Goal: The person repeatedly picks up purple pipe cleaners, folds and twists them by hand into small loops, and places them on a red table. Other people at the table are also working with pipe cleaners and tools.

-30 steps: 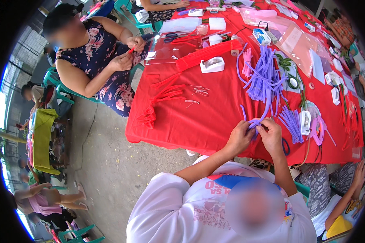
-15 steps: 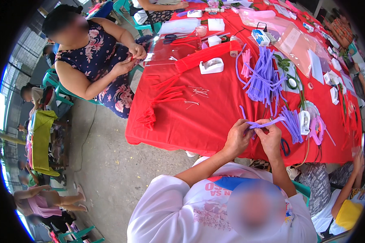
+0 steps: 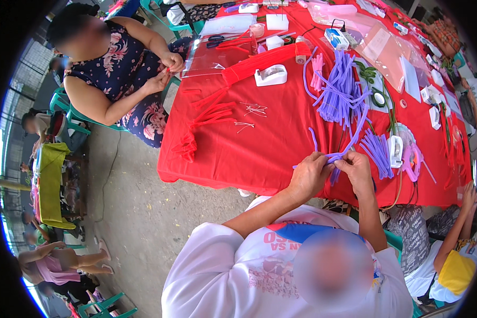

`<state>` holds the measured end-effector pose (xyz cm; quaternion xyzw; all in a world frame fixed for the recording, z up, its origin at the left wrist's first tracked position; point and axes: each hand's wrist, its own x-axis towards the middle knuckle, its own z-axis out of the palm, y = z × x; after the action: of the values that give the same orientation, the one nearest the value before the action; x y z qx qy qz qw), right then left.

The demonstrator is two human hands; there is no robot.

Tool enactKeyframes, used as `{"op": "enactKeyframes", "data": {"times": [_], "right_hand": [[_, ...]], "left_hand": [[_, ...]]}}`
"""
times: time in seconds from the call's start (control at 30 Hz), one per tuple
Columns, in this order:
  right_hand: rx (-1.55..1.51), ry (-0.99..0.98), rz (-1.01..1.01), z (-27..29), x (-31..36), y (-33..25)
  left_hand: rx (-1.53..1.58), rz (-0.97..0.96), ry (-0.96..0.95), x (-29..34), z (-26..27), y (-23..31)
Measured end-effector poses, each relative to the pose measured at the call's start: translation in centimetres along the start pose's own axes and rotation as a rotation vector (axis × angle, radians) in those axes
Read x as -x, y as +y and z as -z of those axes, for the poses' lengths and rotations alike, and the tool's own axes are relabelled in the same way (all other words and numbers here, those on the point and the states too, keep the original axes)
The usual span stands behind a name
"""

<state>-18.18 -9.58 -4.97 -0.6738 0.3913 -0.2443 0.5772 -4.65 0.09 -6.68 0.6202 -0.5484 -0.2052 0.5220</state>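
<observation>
Over the table's near edge, my left hand (image 3: pixel 309 174) and my right hand (image 3: pixel 356 172) pinch purple pipe cleaners (image 3: pixel 336 157) close together. One fuzzy stem rises from the fingers toward the large purple pipe cleaner bundle (image 3: pixel 338 100); shorter ends stick out below and to the left. Fingers hide the point where the stems meet. Beyond my left hand lies a loose purple stem (image 3: pixel 314 139). To the right of my right hand is a smaller bunch of purple pipe cleaners (image 3: pixel 375 153), beside a white tape dispenser (image 3: pixel 395 151).
A red cloth (image 3: pixel 281 143) covers the table. Red pipe cleaners (image 3: pixel 265 62), a second white tape dispenser (image 3: pixel 271 76) and white stamens (image 3: pixel 255 109) lie left of centre. A pink glue gun (image 3: pixel 411 163) is at the right. Across the corner, a seated person (image 3: pixel 127 74) handles something red.
The long purple stem, earlier held nearly sideways between my hands, now points up and away. The view has shifted slightly, and my right hand covers most of the dark scissors.
</observation>
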Motion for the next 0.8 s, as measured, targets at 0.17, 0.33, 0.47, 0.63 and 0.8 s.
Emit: {"op": "enactKeyframes", "data": {"times": [0.17, 0.33, 0.47, 0.63, 0.8], "right_hand": [[-0.21, -0.02, -0.024, -0.6, 0.2, -0.9], [0.116, -0.06, -0.023, 0.2, 0.2, -0.1], [0.042, -0.015, 0.034, -0.1, 0.2, 0.3], [0.087, 0.087, 0.025, -0.6, 0.6, -0.4], [0.057, 0.123, 0.072, -0.7, 0.6, -0.1]], "left_hand": [[0.226, 0.192, -0.139, -0.2, 0.6, -0.2], [0.208, 0.181, -0.167, 0.2, -0.3, -1.5], [0.175, 0.124, -0.203, 0.0, -0.6, -0.9], [0.058, 0.038, -0.128, 0.1, -1.2, -0.3], [-0.103, -0.012, -0.119, 0.2, -1.2, 0.3]]}}
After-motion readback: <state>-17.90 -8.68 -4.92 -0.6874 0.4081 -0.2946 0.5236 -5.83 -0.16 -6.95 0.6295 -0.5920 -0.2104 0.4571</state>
